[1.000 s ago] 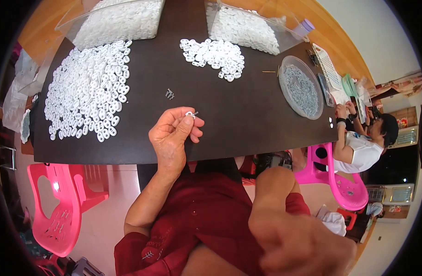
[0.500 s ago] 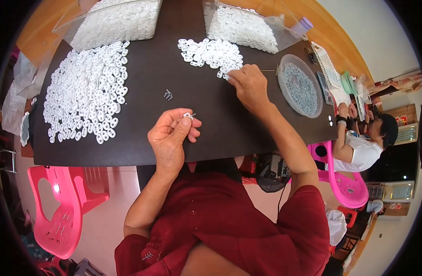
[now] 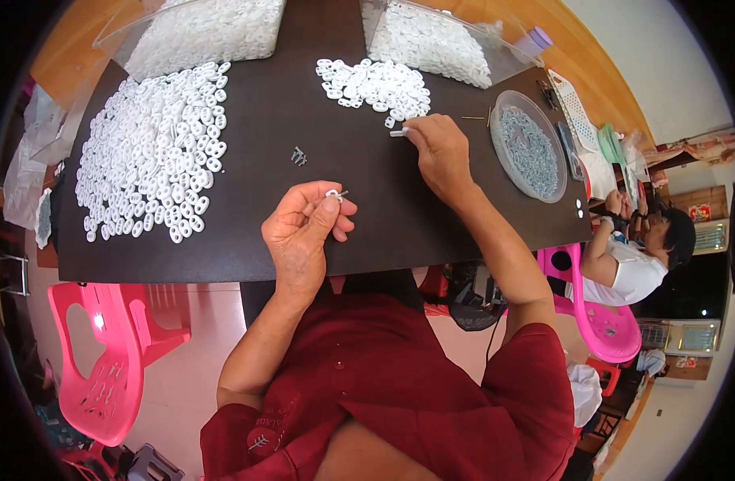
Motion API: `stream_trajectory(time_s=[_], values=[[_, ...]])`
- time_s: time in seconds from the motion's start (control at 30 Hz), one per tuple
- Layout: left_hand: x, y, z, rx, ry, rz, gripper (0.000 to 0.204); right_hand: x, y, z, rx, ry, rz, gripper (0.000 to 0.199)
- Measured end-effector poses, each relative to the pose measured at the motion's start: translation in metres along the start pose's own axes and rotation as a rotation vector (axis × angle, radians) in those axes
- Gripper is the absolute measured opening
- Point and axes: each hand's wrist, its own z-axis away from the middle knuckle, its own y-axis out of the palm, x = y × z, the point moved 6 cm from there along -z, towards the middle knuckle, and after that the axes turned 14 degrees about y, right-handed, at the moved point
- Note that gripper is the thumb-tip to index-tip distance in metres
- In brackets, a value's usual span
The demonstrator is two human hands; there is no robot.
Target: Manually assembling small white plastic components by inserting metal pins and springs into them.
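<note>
My left hand (image 3: 299, 232) is closed, pinching a small white two-holed plastic piece (image 3: 332, 194) between thumb and forefinger. A grey screw (image 3: 343, 192) sticks out of that piece to the right. Just off the near edge of the smaller pile of white pieces (image 3: 383, 86), my right hand (image 3: 444, 156) pinches another white piece (image 3: 398, 133), seen edge-on at the fingertips. Several loose screws (image 3: 299, 155) lie on the dark table (image 3: 263, 116), beyond my left hand.
A larger pile of white pieces (image 3: 155, 152) spreads at the left. Two clear bins of them stand behind, the right bin (image 3: 512, 70) beside a purple-lidded container (image 3: 532, 42). A round tub (image 3: 500, 160) of screws sits at the right. Farther right, a co-worker (image 3: 636, 256) works.
My right hand has drawn slightly away from the small pile, and a white piece now shows at its fingertips. My left hand keeps its pinch on the piece with the screw.
</note>
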Motion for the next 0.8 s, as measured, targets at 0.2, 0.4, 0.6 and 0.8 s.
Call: stream_trajectory(time_s=[0.2, 0.4, 0.6, 0.8], values=[[-0.001, 0.000, 0.001, -0.005, 0.011, -0.006, 0.016, -0.019, 0.014, -0.009, 0.246, 0.403, -0.455, 0.012], [-0.003, 0.000, 0.001, -0.011, 0.014, 0.001, 0.017, 0.013, 0.011, 0.000, 0.479, 0.581, -0.835, 0.017], [-0.007, 0.001, 0.001, -0.027, -0.005, 0.002, 0.020, 0.049, 0.011, 0.011, 0.604, 0.572, -0.957, 0.020], [-0.018, -0.005, -0.001, -0.065, 0.031, -0.036, 0.022, 0.071, 0.013, 0.017, 0.720, 0.585, -1.028, 0.019]])
